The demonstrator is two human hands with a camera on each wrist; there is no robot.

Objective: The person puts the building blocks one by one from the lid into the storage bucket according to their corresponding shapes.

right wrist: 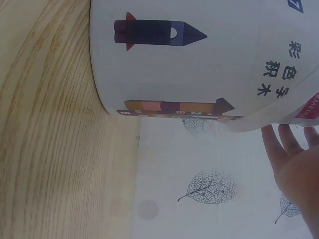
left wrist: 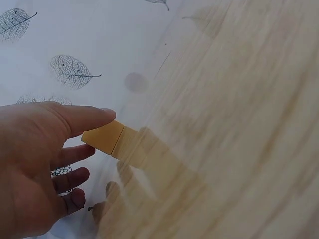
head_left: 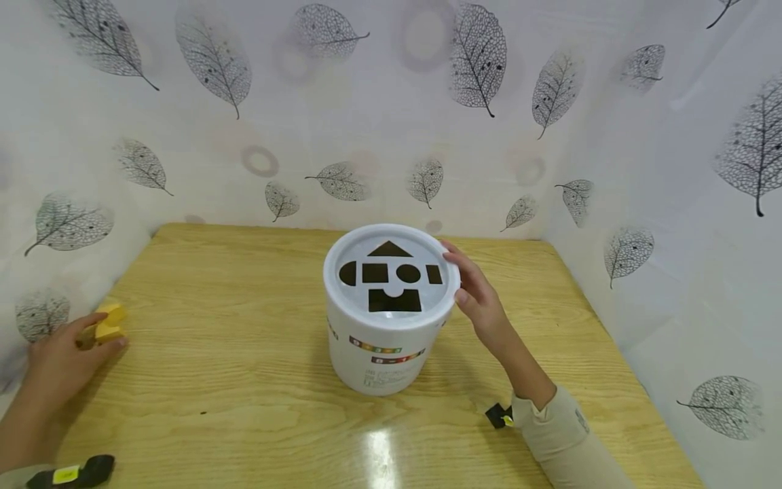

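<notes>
On the table at the far left, my left hand [head_left: 67, 360] pinches a yellow block [head_left: 111, 323] between thumb and fingers. The block shows a notch in the head view. In the left wrist view the thumb lies along the top of the yellow block [left wrist: 103, 137], and its other fingers are loosely bent. A white bucket [head_left: 379, 367] stands upright in the middle, its lid [head_left: 360, 302] cut with several dark shaped holes. My right hand [head_left: 485, 305] touches the lid's right rim, its fingers spread along the edge. The right wrist view shows that hand [right wrist: 299, 169] against the printed bucket [right wrist: 164, 74].
The wooden table [head_left: 232, 367] meets a white leaf-patterned curtain [head_left: 379, 136] at the back and both sides. A small dark speck [head_left: 203, 412] lies on the table. Black straps with yellow tags sit near both wrists.
</notes>
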